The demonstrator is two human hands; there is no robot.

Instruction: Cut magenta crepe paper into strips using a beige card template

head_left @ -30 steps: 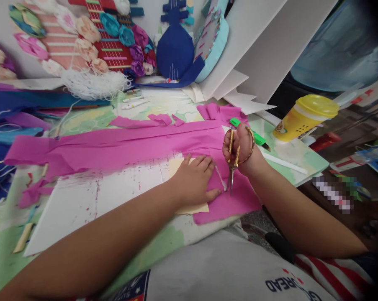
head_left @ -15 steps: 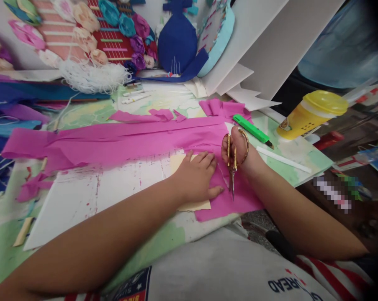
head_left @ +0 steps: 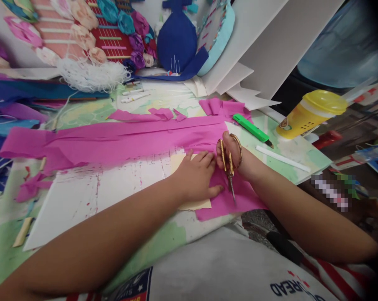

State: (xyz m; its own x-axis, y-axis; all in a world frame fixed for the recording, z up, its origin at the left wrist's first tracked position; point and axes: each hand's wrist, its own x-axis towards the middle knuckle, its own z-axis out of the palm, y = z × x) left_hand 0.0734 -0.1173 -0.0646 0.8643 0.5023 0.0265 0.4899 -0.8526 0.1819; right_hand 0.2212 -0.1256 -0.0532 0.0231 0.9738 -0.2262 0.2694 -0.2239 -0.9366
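My left hand [head_left: 199, 177] lies flat, fingers apart, pressing on a cream paper piece [head_left: 196, 204] and the edge of the pink crepe paper [head_left: 138, 136]. My right hand [head_left: 235, 154] is closed around gold-handled scissors [head_left: 229, 167], whose blades look closed and point down toward my body over the paper. Some of the right fingers are hidden behind the handles. Under the pink sheet, a white board [head_left: 78, 200] with pinkish scratch marks shows to the left.
A green utility knife [head_left: 250, 128] and a white strip [head_left: 283, 159] lie right of the scissors. A yellow lidded cup [head_left: 311, 113] stands at the right edge. White string [head_left: 91, 75] and paper-flower decorations [head_left: 82, 21] fill the back; pink scraps [head_left: 223, 108] lie nearby.
My right hand has shifted slightly left with the scissors, and their tips have tilted a little to the right. The left hand stays in place.
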